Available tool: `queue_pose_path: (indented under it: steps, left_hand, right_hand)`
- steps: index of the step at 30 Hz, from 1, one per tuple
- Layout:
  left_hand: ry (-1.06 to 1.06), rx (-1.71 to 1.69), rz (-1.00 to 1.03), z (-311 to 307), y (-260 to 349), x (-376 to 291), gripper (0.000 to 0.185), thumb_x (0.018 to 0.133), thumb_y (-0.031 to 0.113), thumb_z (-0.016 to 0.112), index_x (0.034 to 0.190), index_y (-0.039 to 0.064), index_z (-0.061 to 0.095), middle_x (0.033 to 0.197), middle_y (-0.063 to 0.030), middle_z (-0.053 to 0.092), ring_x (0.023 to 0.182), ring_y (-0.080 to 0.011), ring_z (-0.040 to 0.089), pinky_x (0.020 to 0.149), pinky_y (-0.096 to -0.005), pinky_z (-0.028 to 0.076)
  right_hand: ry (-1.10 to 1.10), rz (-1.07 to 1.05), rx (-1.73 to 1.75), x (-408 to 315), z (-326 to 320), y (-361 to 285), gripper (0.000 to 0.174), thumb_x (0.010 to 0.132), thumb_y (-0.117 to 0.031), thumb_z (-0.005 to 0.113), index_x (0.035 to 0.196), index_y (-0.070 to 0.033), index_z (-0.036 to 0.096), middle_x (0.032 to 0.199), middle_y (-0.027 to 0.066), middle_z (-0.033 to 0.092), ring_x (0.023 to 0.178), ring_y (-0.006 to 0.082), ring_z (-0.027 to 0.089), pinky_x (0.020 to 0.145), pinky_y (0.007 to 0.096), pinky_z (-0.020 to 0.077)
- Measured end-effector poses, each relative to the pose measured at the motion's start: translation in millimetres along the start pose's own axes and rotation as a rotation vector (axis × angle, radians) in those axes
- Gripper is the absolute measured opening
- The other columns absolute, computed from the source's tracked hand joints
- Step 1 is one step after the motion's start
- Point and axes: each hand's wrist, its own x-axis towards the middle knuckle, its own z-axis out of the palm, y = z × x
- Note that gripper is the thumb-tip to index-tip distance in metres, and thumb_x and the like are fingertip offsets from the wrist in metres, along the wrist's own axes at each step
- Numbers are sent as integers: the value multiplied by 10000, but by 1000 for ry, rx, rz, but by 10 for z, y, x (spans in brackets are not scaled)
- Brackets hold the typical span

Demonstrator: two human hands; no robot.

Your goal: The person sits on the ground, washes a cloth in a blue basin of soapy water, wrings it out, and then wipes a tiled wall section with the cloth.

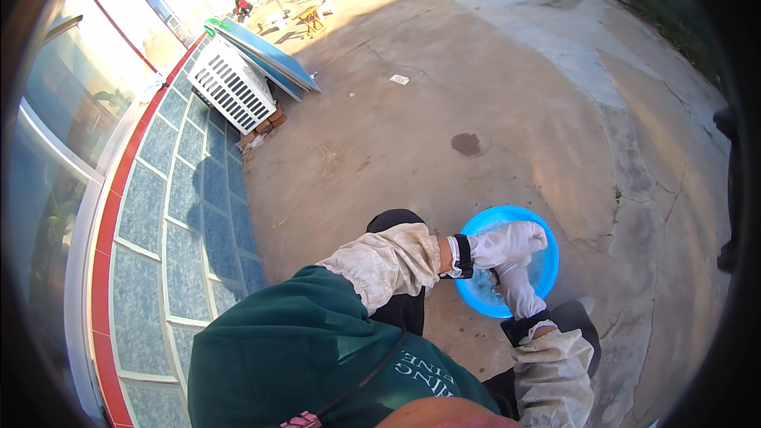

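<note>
A round blue plastic basin (554,261) with sudsy water stands on the concrete ground before me. Over it is my left hand (508,242) in a white glove, a black strap at its wrist, fingers curled towards the basin's far right side. Just below and touching it, my right hand (516,285), also white-gloved with a black strap, reaches up from the near side. The two gloved hands overlap, so whether either one grips something between them cannot be made out. Patterned light sleeve covers are on both forearms.
At the left runs a blue-tiled wall (142,208) with windows above. A white slatted outdoor unit (235,86) stands on bricks, blue panels (279,62) leaning against it. Farther off are a small wooden table (311,16) and a person in red (242,8).
</note>
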Motion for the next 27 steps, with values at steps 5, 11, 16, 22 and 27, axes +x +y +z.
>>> queue_pose_path:
  steps: [5,11,16,22,27]
  left_hand:
    - [27,47,9,44,-142,18,199,1100,196,576,1119,33,687,888,-76,704,783,-177,691,742,-381,574]
    - [49,88,35,77,-296,40,187,1096,182,567,1097,33,681,876,-98,713,787,-197,706,743,-399,582]
    - [132,99,121,20,-401,162,191,1119,187,549,1147,31,654,907,-84,688,815,-172,695,779,-369,580]
    - [409,344,533,-110,-582,366,252,1105,204,560,1268,28,639,985,-98,722,994,-247,705,924,-368,556]
    - [-61,678,386,-248,-473,169,277,1095,229,569,1228,25,703,1122,-135,758,1139,-294,693,1044,-404,517]
  right_hand:
    - [155,4,-130,286,32,295,329,1024,-455,710,1072,-142,622,720,22,614,511,165,553,405,350,352]
    - [136,30,-196,744,-1,697,596,941,-313,811,1423,-76,551,1157,113,712,938,232,724,692,405,580]
    - [156,-131,-493,648,-83,440,741,917,-342,835,1502,-39,497,1227,137,717,979,231,744,717,398,609]
    - [205,-280,-231,167,5,-247,467,1016,-324,718,1341,-4,616,899,100,741,647,198,711,491,323,531]
    - [-66,-54,-148,-186,114,-353,389,1005,-359,718,1202,-24,698,872,63,723,621,165,651,501,305,490]
